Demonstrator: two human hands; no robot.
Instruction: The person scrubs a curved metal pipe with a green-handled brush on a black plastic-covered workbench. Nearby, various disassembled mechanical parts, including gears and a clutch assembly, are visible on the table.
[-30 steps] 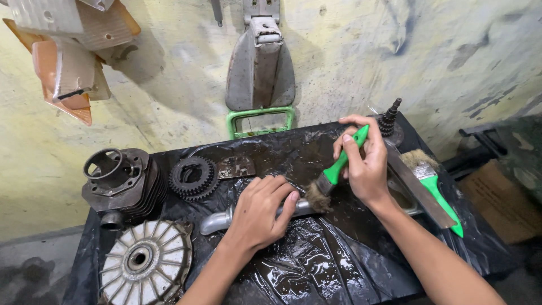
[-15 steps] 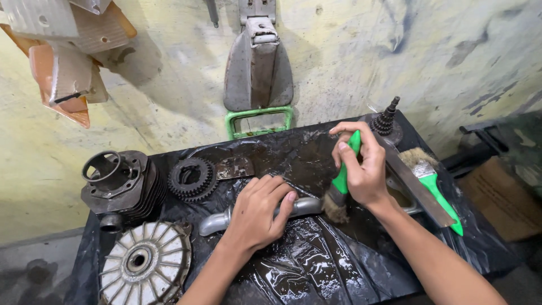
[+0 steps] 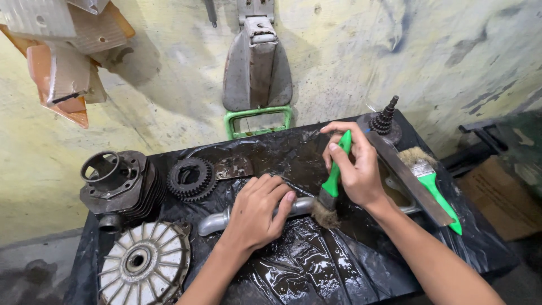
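My left hand (image 3: 257, 212) presses down on a curved grey metal pipe (image 3: 213, 222) that lies across wet black plastic sheeting (image 3: 305, 265). My right hand (image 3: 354, 166) grips a green-handled paintbrush (image 3: 332, 183), held nearly upright. Its dirty bristles touch the pipe's right end, just right of my left fingertips. Most of the pipe's middle is hidden under my left hand.
A finned engine cylinder (image 3: 116, 183), a gear cluster (image 3: 192, 178) and a round finned flywheel (image 3: 144, 262) sit at the left. A second green brush (image 3: 432, 183), a flat metal bar (image 3: 415, 183) and a stepped gear shaft (image 3: 385, 120) lie at the right. A green frame (image 3: 258, 116) leans on the wall.
My right hand swung the brush from a slant to nearly upright and shifted slightly left, sweeping the bristles along the pipe's right end. My left hand stayed on the pipe.
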